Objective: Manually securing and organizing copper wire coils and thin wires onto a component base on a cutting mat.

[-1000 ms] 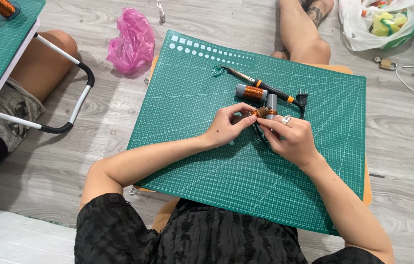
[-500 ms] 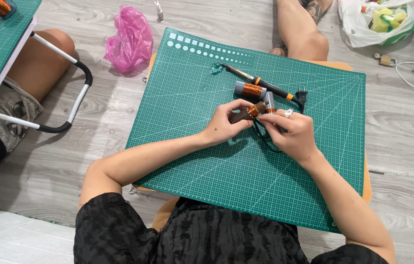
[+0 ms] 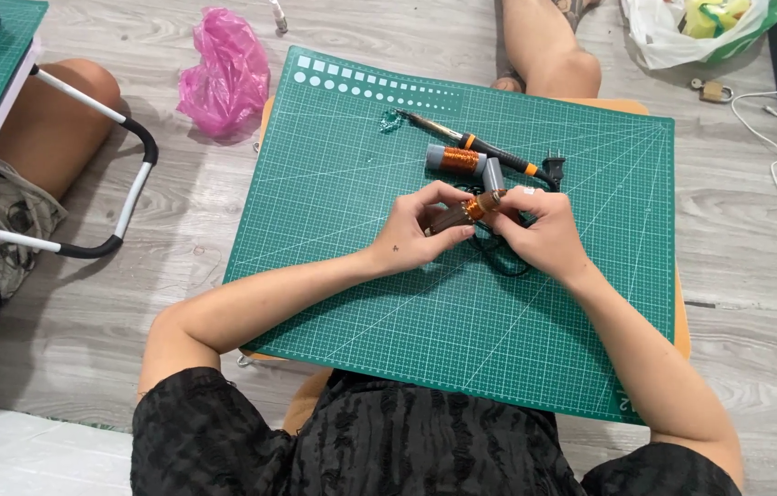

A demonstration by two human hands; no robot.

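Both hands, left [image 3: 411, 241] and right [image 3: 543, 234], around seemingly a copper-wound coil [image 3: 464, 213]

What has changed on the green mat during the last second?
Very little. Both hands, left hand and right hand, still grip the small copper-wound part between them, only shifting their fingers slightly. The soldering iron, the grey coil spool and the pink bag stayed in place.
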